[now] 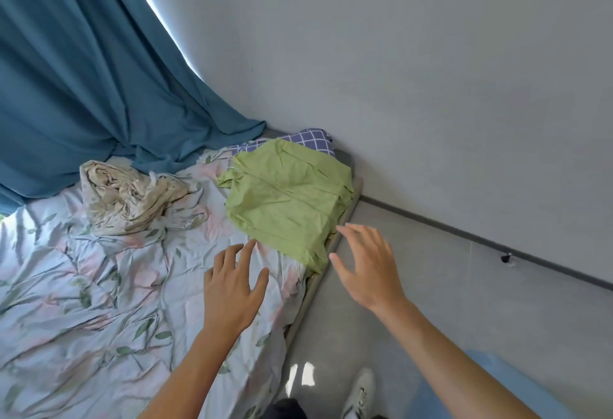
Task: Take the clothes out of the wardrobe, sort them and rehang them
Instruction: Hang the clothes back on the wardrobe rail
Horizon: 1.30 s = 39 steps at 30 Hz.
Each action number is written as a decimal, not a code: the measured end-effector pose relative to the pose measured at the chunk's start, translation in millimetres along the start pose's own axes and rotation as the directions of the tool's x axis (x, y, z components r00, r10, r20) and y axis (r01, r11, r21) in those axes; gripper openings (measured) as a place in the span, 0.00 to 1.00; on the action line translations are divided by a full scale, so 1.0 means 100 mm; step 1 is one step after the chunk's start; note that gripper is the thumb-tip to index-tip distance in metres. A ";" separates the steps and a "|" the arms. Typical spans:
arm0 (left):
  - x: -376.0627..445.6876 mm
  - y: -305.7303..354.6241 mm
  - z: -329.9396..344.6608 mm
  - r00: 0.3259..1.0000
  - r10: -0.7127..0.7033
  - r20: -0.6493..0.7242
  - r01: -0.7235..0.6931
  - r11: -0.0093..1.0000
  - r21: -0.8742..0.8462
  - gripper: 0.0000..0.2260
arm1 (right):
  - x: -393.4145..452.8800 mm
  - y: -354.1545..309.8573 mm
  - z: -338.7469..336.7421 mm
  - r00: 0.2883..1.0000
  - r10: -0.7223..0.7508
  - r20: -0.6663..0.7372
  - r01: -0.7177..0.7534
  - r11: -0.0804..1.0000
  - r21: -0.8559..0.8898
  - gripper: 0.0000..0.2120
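A: Stock on view, largest first?

B: One teal curtain [83,63], hanging at the left and pooling onto the bed. One bed [335,246], covered by one floral sheet [99,286], creased all over. One green garment [288,199], folded roughly flat at the bed's far right corner, overlapping one purple checked pillow [315,140] behind it. One cream floral bundle [132,196], crumpled, lying well left of the green piece; whether it is clothing or bedding I cannot tell.

A: Hands?

B: Two. Left hand [232,286], fingers spread and straight over the sheet, gripping nothing; fingertips just short of the green garment's near edge. Right hand [368,269], likewise spread wide and empty, held over the bed's edge just beside the same garment. One white shoe [360,392] on the grey floor below.

A: Wardrobe and hangers?

B: None in view.

A: Progress, then?

B: By my reckoning, partway. At least one garment is out and laid on the bed, so removal has begun and sorting looks to be in hand. Nothing visible is rehung; that step, and whatever remains in the unseen wardrobe, is outstanding.
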<state>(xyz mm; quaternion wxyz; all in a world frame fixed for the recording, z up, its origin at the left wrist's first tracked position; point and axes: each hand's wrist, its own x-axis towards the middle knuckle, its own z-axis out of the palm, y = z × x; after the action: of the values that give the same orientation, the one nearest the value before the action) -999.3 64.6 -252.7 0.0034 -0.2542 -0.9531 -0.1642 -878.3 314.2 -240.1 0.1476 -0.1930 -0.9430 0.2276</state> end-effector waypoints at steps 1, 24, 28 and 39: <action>0.13 0.04 0.01 1.000 -0.027 0.001 0.027 1.000 0.000 0.29 | 0.22 0.07 0.01 1.000 -0.018 0.017 0.018 1.000 0.008 0.26; 3.51 -0.65 0.82 0.900 -0.435 0.036 0.436 0.900 -0.014 0.30 | 4.76 0.33 1.54 0.835 -0.375 0.402 0.411 0.911 -0.003 0.27; 4.10 -0.97 1.45 0.853 -0.516 0.084 0.516 0.856 0.024 0.30 | 5.65 0.63 2.40 0.728 -0.420 0.541 0.494 0.869 0.011 0.26; 5.58 -2.27 3.73 0.602 -0.777 0.182 0.795 0.606 -0.042 0.26 | 7.51 1.34 5.21 0.485 -0.463 0.742 0.682 0.731 0.011 0.32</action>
<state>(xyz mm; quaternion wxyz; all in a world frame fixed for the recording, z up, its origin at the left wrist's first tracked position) -1567.0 266.3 -625.7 -0.1536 0.1803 -0.9536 -0.1860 -1692.3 554.0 -606.6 -0.1835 0.2190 -0.9549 0.0810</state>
